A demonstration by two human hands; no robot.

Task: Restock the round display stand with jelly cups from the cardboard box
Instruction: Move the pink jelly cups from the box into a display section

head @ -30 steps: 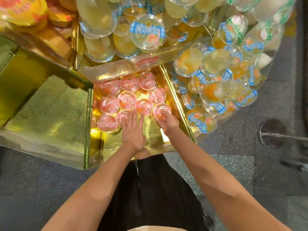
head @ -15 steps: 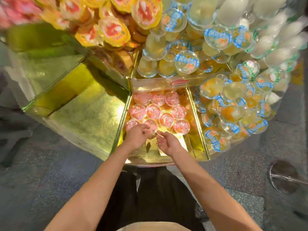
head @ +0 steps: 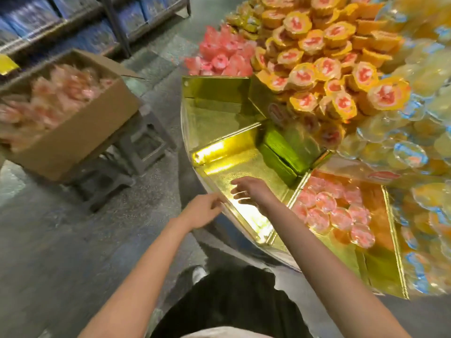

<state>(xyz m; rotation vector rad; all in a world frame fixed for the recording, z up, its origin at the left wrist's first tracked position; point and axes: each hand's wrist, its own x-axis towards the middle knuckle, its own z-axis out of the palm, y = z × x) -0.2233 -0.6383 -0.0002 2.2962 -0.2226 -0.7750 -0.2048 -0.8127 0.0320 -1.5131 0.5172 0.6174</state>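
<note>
I see both hands empty, left hand (head: 202,212) loosely curled at the stand (head: 220,113) rim, right hand (head: 251,191) spread over a gold bin, pink jelly cups (head: 334,212) center-right, cardboard box (head: 80,132) upper left

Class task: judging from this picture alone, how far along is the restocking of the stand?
Done: one gold compartment holds a partial layer of pink-lidded jelly cups. In hand: nothing; the left hand and right hand are empty, near the stand's rim. Left: two bare gold compartments, and the brown cardboard box looks full.
</note>
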